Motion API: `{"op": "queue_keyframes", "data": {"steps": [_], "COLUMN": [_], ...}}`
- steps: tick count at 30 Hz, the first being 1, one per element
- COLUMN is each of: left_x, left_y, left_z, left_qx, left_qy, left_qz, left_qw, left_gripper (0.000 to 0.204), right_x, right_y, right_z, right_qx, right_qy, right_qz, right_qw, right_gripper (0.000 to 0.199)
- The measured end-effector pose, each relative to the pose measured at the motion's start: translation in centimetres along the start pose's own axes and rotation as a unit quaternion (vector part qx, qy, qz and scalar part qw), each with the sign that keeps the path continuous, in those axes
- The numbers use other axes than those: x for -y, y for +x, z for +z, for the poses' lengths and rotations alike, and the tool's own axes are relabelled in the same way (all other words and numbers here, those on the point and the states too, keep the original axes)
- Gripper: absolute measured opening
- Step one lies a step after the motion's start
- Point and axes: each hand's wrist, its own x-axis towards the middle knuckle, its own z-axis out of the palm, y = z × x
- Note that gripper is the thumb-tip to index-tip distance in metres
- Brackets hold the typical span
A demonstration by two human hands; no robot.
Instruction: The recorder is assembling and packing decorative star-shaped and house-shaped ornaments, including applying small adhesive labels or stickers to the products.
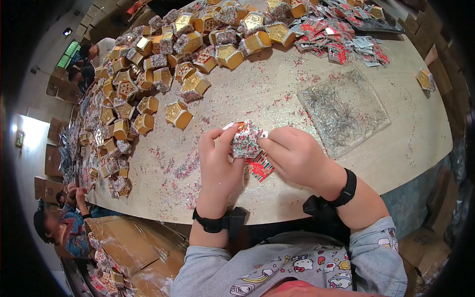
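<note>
My left hand is closed around a small house-shaped ornament coated in white, red and green beads. Against the ornament's right side, my right hand makes a pinch; whatever its fingertips hold is too small to name. A red card tag with green and white stripes shows just below the ornament, between my hands. Right of my hands lies a shallow clear tray of thin silver pins. A gold-sided ornament stands alone to the upper left of my left hand.
Many gold ornaments with beaded sides are heaped along the table's far and left parts. Striped tags are piled at the back right. Loose beads litter the tabletop. A cardboard box stands lower left, near another person.
</note>
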Motion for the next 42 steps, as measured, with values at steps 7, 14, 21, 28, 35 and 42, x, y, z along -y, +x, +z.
{"op": "queue_keyframes", "data": {"steps": [7, 14, 21, 28, 35, 42], "left_x": [0.1, 0.4, 0.2, 0.2, -0.1, 0.3], "left_y": [0.0, 0.1, 0.1, 0.1, 0.0, 0.1], "left_z": [-0.3, -0.5, -0.4, -0.4, -0.2, -0.3], "left_qx": [-0.013, 0.004, 0.014, 0.028, 0.030, 0.008], "left_qy": [0.013, -0.002, -0.022, -0.004, -0.029, -0.047], "left_qz": [0.017, 0.033, 0.013, 0.031, -0.001, 0.012], "left_qw": [1.000, 0.999, 1.000, 0.999, 0.999, 0.999], "left_gripper": [0.062, 0.061, 0.062, 0.060, 0.062, 0.060], "right_x": [0.2, 0.2, 0.2, 0.5, 0.7, -0.5], "right_y": [-0.1, -0.2, -0.3, -0.2, 0.0, 0.0], "right_z": [0.2, 0.5, 0.3, 0.1, 0.1, -0.4], "right_qx": [-0.013, -0.031, -0.014, 0.005, -0.020, 0.037], "right_qy": [0.059, 0.181, 0.193, 0.098, 0.105, 0.332], "right_qz": [0.045, 0.140, 0.159, 0.086, 0.105, 0.259], "right_qw": [0.997, 0.973, 0.968, 0.991, 0.989, 0.906], "right_gripper": [0.020, 0.015, 0.014, 0.013, 0.013, 0.014]}}
